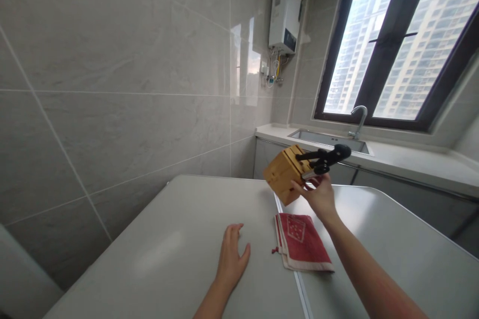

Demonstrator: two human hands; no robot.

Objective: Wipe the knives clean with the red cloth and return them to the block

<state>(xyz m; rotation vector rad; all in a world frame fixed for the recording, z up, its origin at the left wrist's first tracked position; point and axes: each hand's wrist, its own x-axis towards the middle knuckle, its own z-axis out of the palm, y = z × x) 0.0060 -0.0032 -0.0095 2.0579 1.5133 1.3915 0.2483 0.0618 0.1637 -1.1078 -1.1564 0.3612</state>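
Observation:
A wooden knife block (pixel 283 175) is tilted over the far part of the table, its slots facing right. Black-handled knives (pixel 325 156) stick out of it, and what looks like a pair of scissors is among them. My right hand (pixel 318 197) grips the block from its right side, below the handles; some of its fingers are hidden behind. A folded red cloth (pixel 305 241) with a pale border lies on the table just below the block. To the left of the cloth, my left hand (pixel 232 256) is over the tabletop, fingers apart and holding nothing.
The pale table (pixel 160 259) has a metal seam down its middle and rounded far corners. Past it stands a counter (pixel 404 159) with a sink (pixel 329 140) and a faucet (pixel 359 122). A tiled wall (pixel 130 84) runs along the left, and a white water heater (pixel 287 7) hangs above.

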